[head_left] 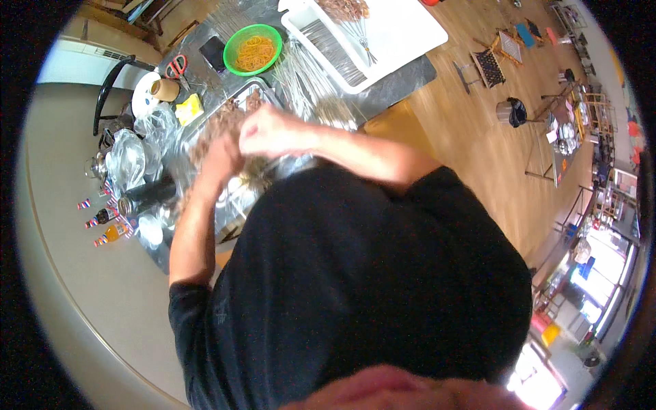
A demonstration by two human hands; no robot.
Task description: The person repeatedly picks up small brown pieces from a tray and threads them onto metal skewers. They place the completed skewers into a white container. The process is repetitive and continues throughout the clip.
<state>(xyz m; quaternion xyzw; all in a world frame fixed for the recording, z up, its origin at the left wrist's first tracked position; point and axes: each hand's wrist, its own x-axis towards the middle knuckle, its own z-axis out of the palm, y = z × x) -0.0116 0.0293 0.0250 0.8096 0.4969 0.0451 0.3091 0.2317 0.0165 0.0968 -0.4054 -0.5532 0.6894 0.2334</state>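
Note:
My left hand (223,158) and my right hand (265,133) meet over a metal tray (254,83) of brown meat pieces (220,125). The fingers of my right hand are curled closed; whatever they hold is too blurred to make out. Motion smears my left hand, so its fingers cannot be read. Loose metal skewers (301,76) lie in a pile just beyond my right hand. More skewers with meat on them (347,9) rest in a white plastic tub (357,87) farther right.
A green basket (229,53) of yellow rubber bands stands behind the tray. Red-handled scissors (176,66), a yellow packet (189,109), a tape roll (165,89) and clear plastic bags (133,156) crowd the left side. Small bottles (111,234) stand near the wall.

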